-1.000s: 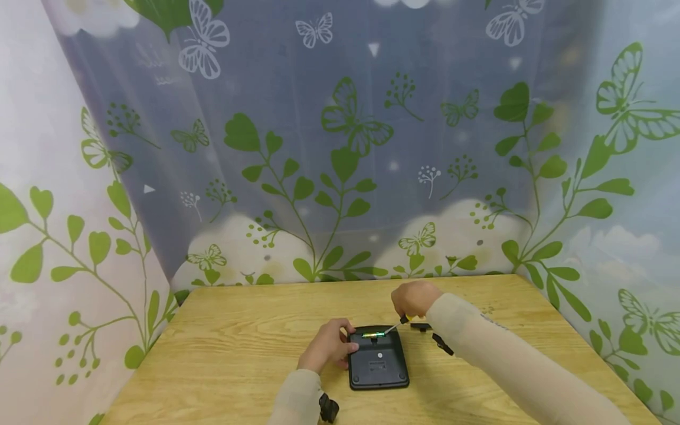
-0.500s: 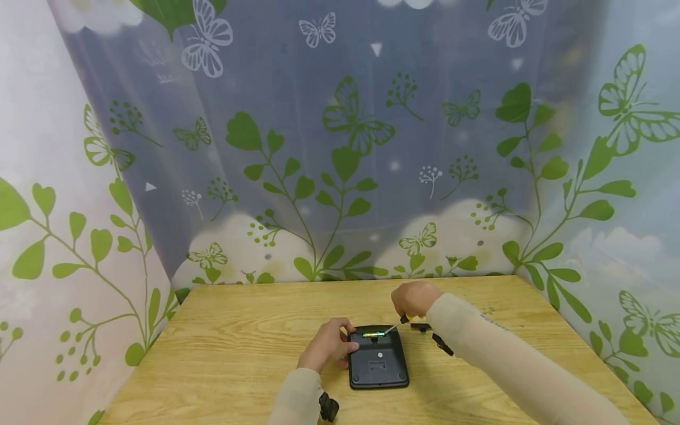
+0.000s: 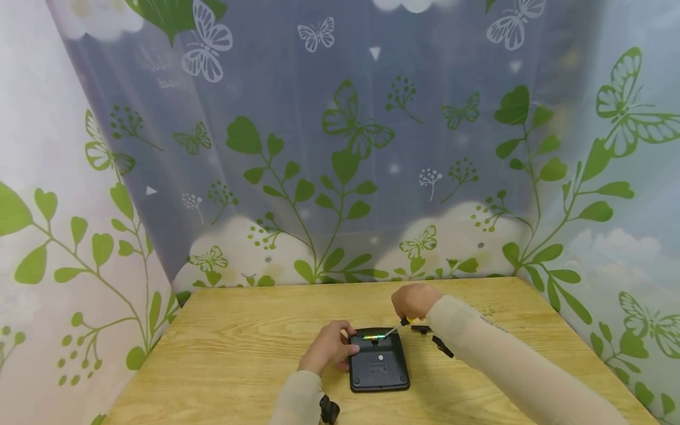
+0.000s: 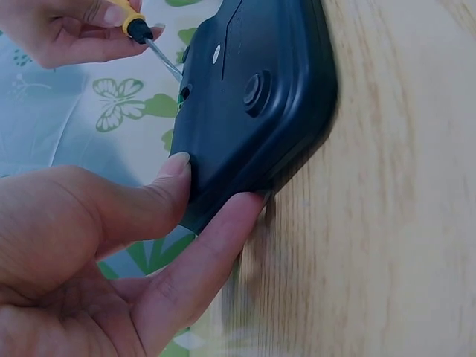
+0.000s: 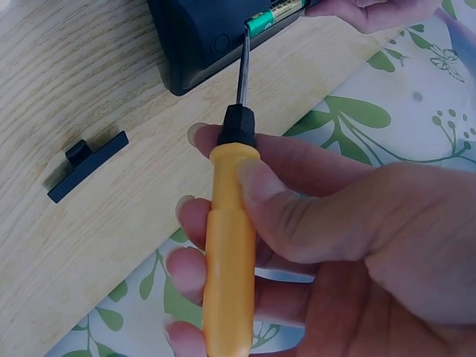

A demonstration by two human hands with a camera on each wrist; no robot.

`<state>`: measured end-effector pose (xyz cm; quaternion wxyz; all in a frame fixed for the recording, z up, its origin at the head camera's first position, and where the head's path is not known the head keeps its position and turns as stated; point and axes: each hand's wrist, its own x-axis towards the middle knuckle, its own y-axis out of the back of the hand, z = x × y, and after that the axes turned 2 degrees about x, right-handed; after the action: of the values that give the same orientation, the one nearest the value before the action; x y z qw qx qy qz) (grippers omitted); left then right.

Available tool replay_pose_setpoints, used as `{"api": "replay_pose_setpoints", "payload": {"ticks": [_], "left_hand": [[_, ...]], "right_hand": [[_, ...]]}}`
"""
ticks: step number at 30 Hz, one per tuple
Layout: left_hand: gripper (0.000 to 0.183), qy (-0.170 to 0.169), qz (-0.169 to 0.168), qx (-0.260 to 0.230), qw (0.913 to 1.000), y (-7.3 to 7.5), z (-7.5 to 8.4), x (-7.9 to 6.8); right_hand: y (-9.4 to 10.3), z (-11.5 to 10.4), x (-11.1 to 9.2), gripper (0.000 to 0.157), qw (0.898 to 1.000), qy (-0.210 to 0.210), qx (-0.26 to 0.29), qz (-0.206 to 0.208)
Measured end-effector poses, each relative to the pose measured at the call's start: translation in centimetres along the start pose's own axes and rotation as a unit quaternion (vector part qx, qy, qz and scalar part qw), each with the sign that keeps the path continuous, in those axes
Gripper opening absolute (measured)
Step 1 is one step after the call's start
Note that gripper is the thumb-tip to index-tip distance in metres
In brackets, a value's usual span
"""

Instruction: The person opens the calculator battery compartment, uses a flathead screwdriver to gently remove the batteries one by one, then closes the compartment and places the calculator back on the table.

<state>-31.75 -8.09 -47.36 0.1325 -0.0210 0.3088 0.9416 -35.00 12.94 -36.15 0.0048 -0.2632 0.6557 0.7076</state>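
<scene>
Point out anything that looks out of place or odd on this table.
The battery cover lies loose on the table, apart from the black device, which lies face down with its battery exposed; a screwdriver tip touches the battery's end.

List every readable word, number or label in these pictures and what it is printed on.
None can be read.
Green battery in the black device: print on its wrap, too blurred.
Device's back label: too small.
Yellow screwdriver: no markings visible.
</scene>
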Motion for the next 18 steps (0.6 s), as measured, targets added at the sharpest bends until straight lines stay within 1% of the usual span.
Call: {"api": "replay_pose_setpoints", "payload": {"ticks": [9,18], "left_hand": [[0.025,0.001,0.0,0.002,1.0,-0.03,-0.09,-0.05],[0.025,-0.006,-0.001,0.0,1.0,0.04,-0.24,0.04]], "right_hand": [[-0.18,0.1,0.28,0.021,1.0,0.005,0.0,0.005],[-0.04,0.03,0.26,0.018,1.0,0.006,-0.002,0.004]]}}
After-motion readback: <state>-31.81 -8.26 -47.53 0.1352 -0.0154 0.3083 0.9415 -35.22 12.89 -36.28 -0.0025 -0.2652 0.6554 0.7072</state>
